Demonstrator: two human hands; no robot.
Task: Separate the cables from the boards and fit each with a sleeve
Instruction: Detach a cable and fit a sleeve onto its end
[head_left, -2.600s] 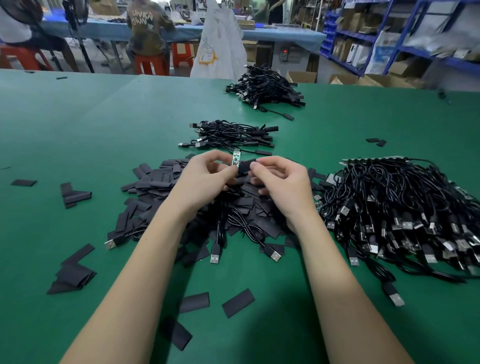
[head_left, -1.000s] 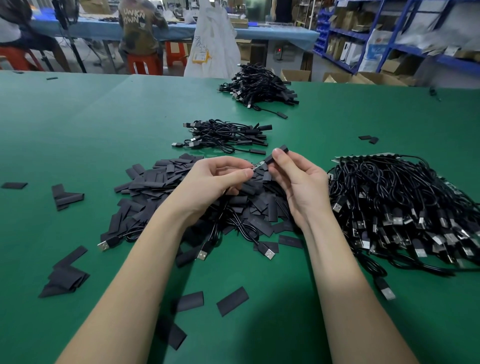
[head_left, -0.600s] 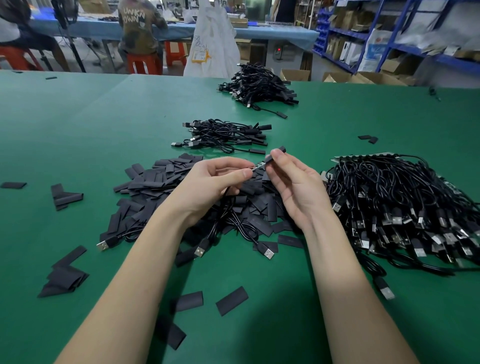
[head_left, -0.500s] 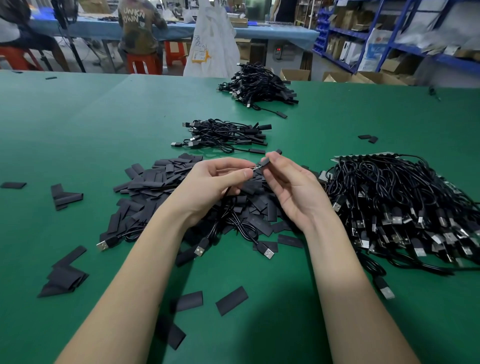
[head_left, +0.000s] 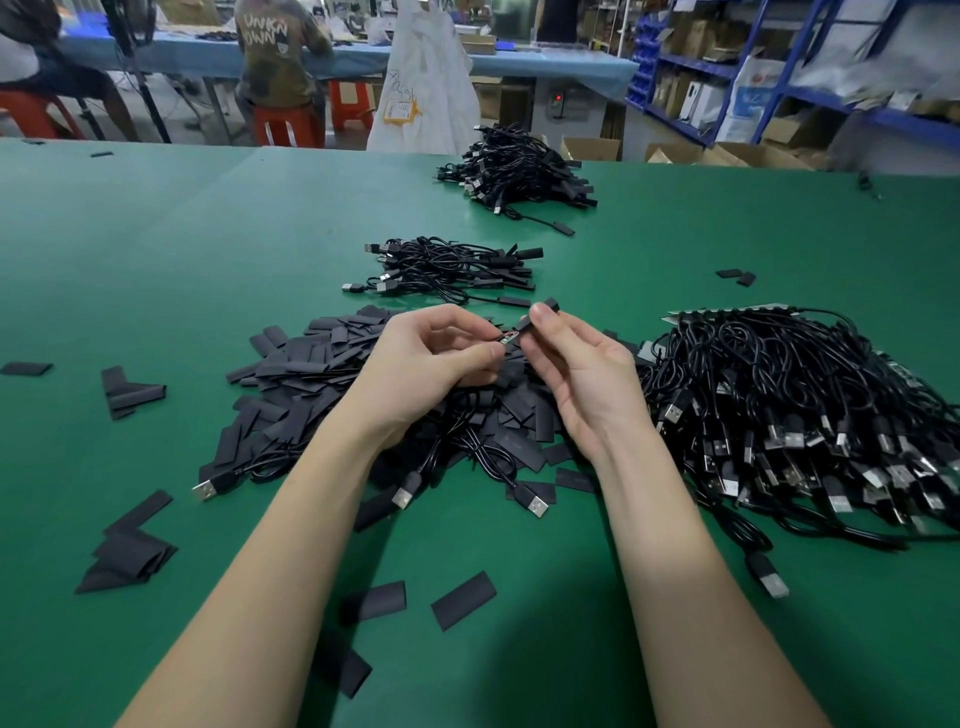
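Left hand: my left hand (head_left: 431, 358), centre of the frame, has its fingers (head_left: 488, 353) clamped together on the small board end (head_left: 508, 338) of one cable, a sliver of green showing past the tips.
Right hand: my right hand (head_left: 576, 374), just beside the left, pinches a black sleeve (head_left: 537, 316) between thumb and forefinger, its mouth at the board's tip.
Step, as I judge it: threading the sleeve over the board; it looks barely started.
Cable: it drops from my left hand into the sleeve pile (head_left: 322, 374) on the green bench (head_left: 156, 249); I think its plug (head_left: 535, 503) is one of those lying below my wrists, but I cannot trace it.
Waiting stock: the tangled cable heap (head_left: 789, 415) at right of frame.
Done stock, I judge: the small bundle (head_left: 447, 270) above my hands and a larger bundle (head_left: 519, 171) near the top centre.
Risk, flat sleeve: its mouth may be pressed shut by my pinch, so the board corner snags and the sleeve buckles.
Risk, angle: if board and sleeve are not in line, pushing could bend the solder joint.
Risk, drag: the cable buried in the pile may tug the board from my grip.
Risk, mix-up: a dropped sleeve vanishes among identical ones.
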